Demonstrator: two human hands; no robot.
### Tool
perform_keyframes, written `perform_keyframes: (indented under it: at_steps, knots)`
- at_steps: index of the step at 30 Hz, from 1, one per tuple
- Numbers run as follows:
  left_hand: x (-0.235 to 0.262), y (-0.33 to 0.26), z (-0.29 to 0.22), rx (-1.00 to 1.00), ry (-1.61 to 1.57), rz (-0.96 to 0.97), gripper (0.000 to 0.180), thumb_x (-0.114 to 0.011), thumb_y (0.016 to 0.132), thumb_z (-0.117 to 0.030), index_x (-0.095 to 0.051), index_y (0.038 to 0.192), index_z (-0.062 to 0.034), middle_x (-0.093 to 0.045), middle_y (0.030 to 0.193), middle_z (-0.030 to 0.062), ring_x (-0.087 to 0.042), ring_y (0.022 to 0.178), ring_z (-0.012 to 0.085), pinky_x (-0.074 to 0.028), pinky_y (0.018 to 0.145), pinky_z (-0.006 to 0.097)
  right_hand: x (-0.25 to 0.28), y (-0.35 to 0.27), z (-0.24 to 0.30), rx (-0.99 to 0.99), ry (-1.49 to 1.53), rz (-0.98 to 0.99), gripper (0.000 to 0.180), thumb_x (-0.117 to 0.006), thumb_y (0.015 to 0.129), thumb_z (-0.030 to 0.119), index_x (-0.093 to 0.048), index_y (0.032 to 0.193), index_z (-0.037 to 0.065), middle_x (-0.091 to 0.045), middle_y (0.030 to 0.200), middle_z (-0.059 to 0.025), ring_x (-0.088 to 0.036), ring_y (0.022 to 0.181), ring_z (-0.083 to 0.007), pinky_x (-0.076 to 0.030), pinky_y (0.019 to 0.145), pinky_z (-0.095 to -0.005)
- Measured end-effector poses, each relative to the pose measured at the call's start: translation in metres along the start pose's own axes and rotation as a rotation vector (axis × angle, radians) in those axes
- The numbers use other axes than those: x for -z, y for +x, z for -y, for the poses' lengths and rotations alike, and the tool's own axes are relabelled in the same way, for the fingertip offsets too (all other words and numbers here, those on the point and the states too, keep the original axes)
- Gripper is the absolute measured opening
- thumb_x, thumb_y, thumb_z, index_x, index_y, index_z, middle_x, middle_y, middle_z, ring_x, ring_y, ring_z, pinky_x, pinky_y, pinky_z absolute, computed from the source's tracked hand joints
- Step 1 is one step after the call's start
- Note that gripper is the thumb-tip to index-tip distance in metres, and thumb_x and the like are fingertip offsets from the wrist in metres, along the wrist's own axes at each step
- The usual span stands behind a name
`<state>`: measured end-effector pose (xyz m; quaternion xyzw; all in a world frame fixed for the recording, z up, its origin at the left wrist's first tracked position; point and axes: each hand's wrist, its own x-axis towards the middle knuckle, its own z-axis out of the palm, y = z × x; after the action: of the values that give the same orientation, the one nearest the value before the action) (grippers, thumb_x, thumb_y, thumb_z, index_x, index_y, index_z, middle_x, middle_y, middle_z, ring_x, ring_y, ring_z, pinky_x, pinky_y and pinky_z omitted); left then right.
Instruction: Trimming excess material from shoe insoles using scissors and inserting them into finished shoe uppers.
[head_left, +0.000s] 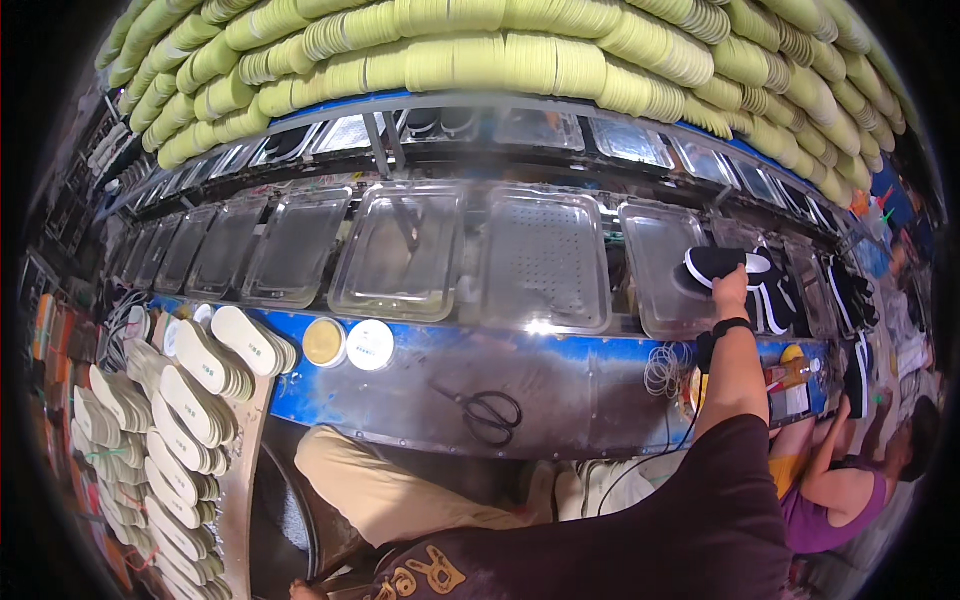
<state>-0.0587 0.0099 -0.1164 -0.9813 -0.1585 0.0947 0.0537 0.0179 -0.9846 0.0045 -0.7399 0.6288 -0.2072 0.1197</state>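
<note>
My right arm reaches far forward to the right, a dark band on its wrist. My right hand (733, 288) grips a black shoe (712, 263) with a white sole edge, over a clear plastic tray (640, 300). Just right of it, more black shoes with white soles (776, 305) lie close together on the trays. Only a small part of my left hand (303, 592) shows at the lower edge; its fingers are hidden.
Black scissors (488, 415) lie on the blue and grey bench (400, 405), left of a wire coil (665, 370) and right of two round tins (370, 345). Pale insoles (190, 430) stand stacked at left. Yellow-green stacks (460, 62) fill the back. A person in purple (845, 505) sits right.
</note>
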Motion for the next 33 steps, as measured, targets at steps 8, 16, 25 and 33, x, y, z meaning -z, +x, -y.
perform_keyframes:
  at_steps: [8, 16, 25, 33]
  knots:
    - [0.016, 0.013, -0.003, -0.119, 0.016, 0.159, 0.032, -0.06, 0.08, -0.027, -0.066, 0.099, -0.0025, -0.066, 0.1, 0.0159, -0.063, 0.087, 0.0349, -0.052, 0.076, 0.042, -0.011, 0.074, -0.056, 0.115, -0.024, -0.029, 0.086, -0.069, 0.067, -0.005, -0.026, 0.142, 0.001, -0.05, 0.133, -0.0235, -0.05, 0.123, -0.0344, -0.039, 0.104, -0.0375]
    - [-0.027, 0.01, 0.039, -0.582, 0.385, -0.566, 0.028, -0.06, 0.08, -0.025, -0.064, 0.097, -0.0022, -0.066, 0.094, 0.0184, -0.063, 0.088, 0.0369, -0.051, 0.078, 0.046, 0.014, 0.0, 0.015, 0.284, -0.552, 0.27, 0.053, -0.086, 0.056, 0.019, -0.066, 0.103, 0.004, -0.066, 0.109, -0.018, -0.064, 0.103, -0.0329, -0.051, 0.087, -0.0421]
    - [-0.022, 0.017, 0.037, -0.151, 0.022, 0.201, 0.028, -0.056, 0.081, -0.024, -0.063, 0.1, -0.0038, -0.064, 0.1, 0.0237, -0.06, 0.094, 0.043, -0.049, 0.082, 0.049, 0.053, 0.015, -0.034, 0.155, -0.449, 0.021, 0.036, -0.076, 0.073, 0.025, -0.068, 0.104, 0.007, -0.068, 0.105, -0.0161, -0.066, 0.098, -0.0328, -0.053, 0.083, -0.0424]
    - [-0.039, 0.024, 0.016, -0.104, 0.162, 0.046, 0.03, -0.057, 0.082, -0.026, -0.063, 0.103, -0.0059, -0.064, 0.104, 0.0193, -0.061, 0.096, 0.0383, -0.05, 0.083, 0.045, 0.039, 0.095, -0.17, 0.049, -0.384, 0.052, 0.035, -0.044, 0.089, 0.019, -0.058, 0.118, 0.004, -0.04, 0.143, -0.0193, -0.054, 0.116, -0.0397, -0.046, 0.095, -0.0456]
